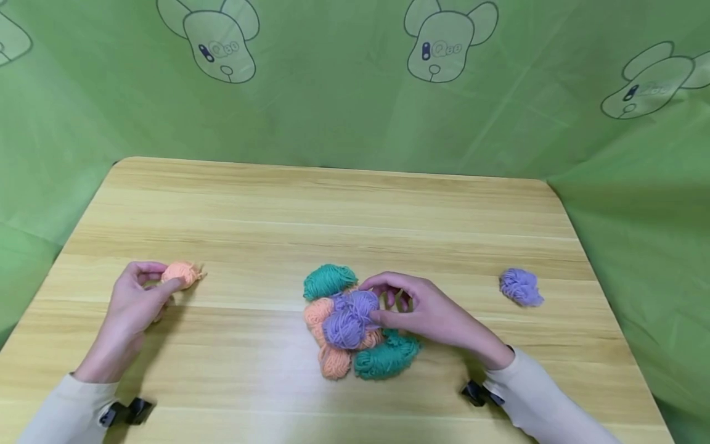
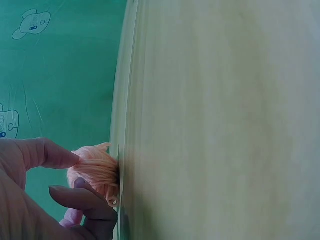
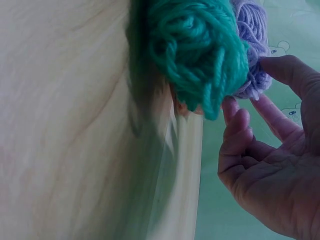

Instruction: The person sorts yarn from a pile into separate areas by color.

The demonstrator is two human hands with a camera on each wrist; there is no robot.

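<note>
On the left side of the table, my left hand (image 1: 137, 296) pinches a small peach ball of yarn (image 1: 180, 274) between thumb and fingers. That ball (image 2: 95, 172) rests close to the tabletop in the left wrist view. My right hand (image 1: 424, 308) is at the central pile, its thumb and index finger pinching a purple ball of yarn (image 1: 363, 304) on top. A second purple ball (image 1: 344, 330) lies against it. Below them sit peach balls (image 1: 335, 362). Green yarn balls lie at the back (image 1: 328, 281) and front right (image 1: 387, 359); the front one (image 3: 200, 50) looms large in the right wrist view.
A separate purple ball of yarn (image 1: 521, 287) lies on the right part of the wooden table (image 1: 249, 209). Green cloth (image 1: 333, 117) printed with mouse-like heads hangs behind and around the table.
</note>
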